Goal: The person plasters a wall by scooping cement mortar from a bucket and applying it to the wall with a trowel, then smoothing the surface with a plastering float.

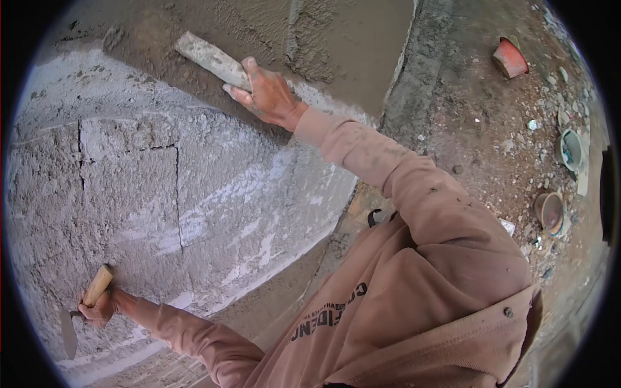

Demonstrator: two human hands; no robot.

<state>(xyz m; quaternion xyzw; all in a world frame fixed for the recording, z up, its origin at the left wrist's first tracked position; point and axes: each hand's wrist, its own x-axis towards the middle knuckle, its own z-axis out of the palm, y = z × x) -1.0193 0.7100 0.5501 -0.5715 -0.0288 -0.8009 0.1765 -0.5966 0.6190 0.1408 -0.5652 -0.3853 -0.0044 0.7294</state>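
My right hand (268, 97) grips the near end of a long, flat plastering float (210, 59), pale and caked with mortar. The float lies against smeared wet mortar (362, 52) on the wall, and its handle, if it has one, is hidden. At the lower left, my left hand (98, 310) is closed around a trowel (98, 284). Its wooden handle points up, and its grey metal blade hangs below the fist, close to the rough wall (129, 194). That bare stretch of wall shows dark joints and whitish patches.
On the dirt ground to the right, a red bucket (511, 58) lies tipped. Farther down are a pale green tub (570, 150) and a brownish container (550, 212), amid stones and litter. A grey strip (414, 77) borders the wet mortar.
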